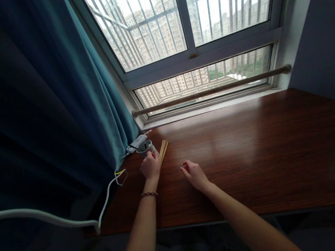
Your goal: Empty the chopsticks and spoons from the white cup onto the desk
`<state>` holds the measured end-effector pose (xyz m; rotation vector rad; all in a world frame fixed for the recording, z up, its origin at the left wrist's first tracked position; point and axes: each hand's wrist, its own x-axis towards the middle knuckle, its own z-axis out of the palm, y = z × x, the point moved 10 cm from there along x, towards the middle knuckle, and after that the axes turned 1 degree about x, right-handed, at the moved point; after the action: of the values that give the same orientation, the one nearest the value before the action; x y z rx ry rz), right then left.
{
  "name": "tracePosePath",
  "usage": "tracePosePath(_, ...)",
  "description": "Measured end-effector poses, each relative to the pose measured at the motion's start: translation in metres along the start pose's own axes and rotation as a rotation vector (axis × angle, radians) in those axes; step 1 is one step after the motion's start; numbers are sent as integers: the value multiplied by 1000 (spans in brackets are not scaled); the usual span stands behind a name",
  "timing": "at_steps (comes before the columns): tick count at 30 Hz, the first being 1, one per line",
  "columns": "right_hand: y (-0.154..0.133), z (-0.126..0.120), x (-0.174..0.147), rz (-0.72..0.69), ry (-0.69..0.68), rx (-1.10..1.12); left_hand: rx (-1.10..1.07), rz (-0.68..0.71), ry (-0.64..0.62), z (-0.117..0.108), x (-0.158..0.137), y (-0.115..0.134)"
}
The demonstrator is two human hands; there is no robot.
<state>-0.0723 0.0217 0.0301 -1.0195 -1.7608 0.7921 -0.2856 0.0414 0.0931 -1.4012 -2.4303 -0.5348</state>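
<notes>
- Grey cup (145, 148) stands upright at the far-left corner of the table (255, 149), at about 11 o'clock from the person, close to the teal curtain (101, 111).
- Left hand (150, 166) is curled around the near side of the cup, fingers touching its wall; grip looks closed on it, though the far side is hidden.
- Something dark sticks out of the cup's mouth; too small to identify.
- Bundle of thin wooden sticks (163, 150) lies flat on the table just beside the cup, at its 3 o'clock, angled toward the window. They look like chopsticks, but I can't be sure.
- Right hand (193, 174) rests on the table at about 4 o'clock from the cup, loosely curled, holding nothing I can see.
- White power strip (136, 143) sits just behind the cup, its cable (108, 193) trailing off the table edge toward 8 o'clock.
- Progress, judged: sticks lie outside the cup; cup steadied only, nothing loaded yet.
</notes>
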Motion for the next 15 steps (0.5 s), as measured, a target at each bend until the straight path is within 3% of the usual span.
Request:
tracePosePath(3, -1, 0, 0, -10, -2, 2, -150, -58, 225, -35, 1, -17)
tracePosePath(5, -2, 0, 0, -14, 0, 6, -193, -48, 279, -45, 10, -22)
tracePosePath(12, -4, 0, -1, -23, -1, 0, -304, 29, 138, -26, 53, -26)
tracePosePath(15, -4, 0, -1, -15, -5, 6, -395, 61, 142, -20, 61, -29)
